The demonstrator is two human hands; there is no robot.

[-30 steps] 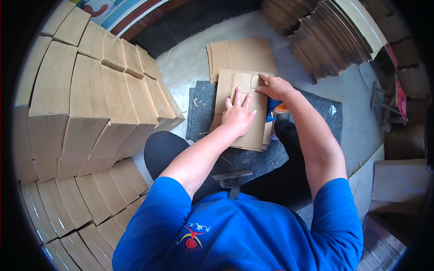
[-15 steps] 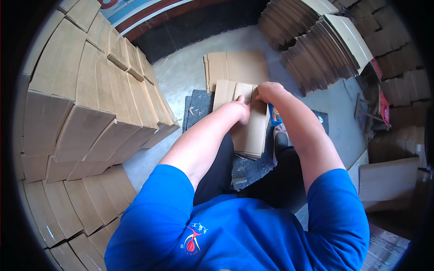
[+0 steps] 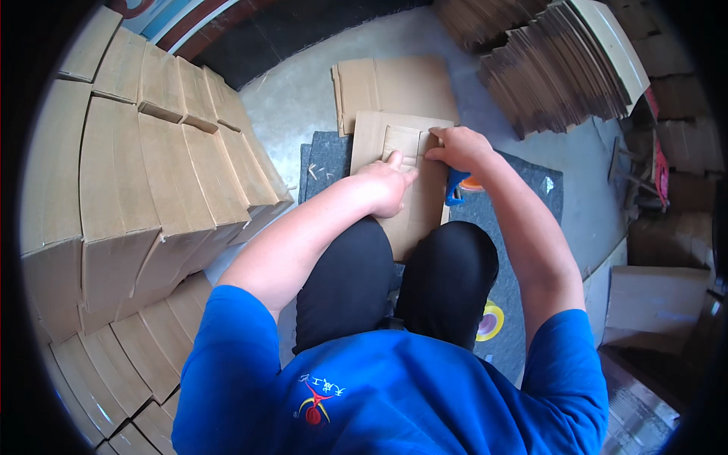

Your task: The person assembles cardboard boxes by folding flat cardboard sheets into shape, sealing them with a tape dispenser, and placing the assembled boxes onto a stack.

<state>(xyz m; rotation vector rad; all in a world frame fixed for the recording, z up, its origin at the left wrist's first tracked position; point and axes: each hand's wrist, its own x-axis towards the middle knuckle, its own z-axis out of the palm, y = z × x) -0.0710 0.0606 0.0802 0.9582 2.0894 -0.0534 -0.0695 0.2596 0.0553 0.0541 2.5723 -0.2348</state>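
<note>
In front of my knees lies a stack of flat cardboard sheets [image 3: 418,216], with a smaller folded cardboard piece [image 3: 402,139] on its top. My left hand [image 3: 385,186] rests on that smaller piece, its index finger and thumb stretched out over the cardboard. At the piece's right edge, my right hand [image 3: 462,147] has its thumb and fingertips bent in on the cardboard. Just below the right hand, beside the stack, is a blue tape dispenser [image 3: 453,187] with an orange-centred roll.
Another flat cardboard sheet [image 3: 413,80] lies beyond the stack. A yellow tape roll [image 3: 493,321] is on the dark mat [image 3: 523,197] by my right knee. Closed boxes [image 3: 121,167] are piled at the left. Flattened cardboard [image 3: 557,72] stands stacked at the far right.
My knees have come together in front of the stack, covering its near end. The yellow tape roll has come into view. Both hands remain on the smaller cardboard piece.
</note>
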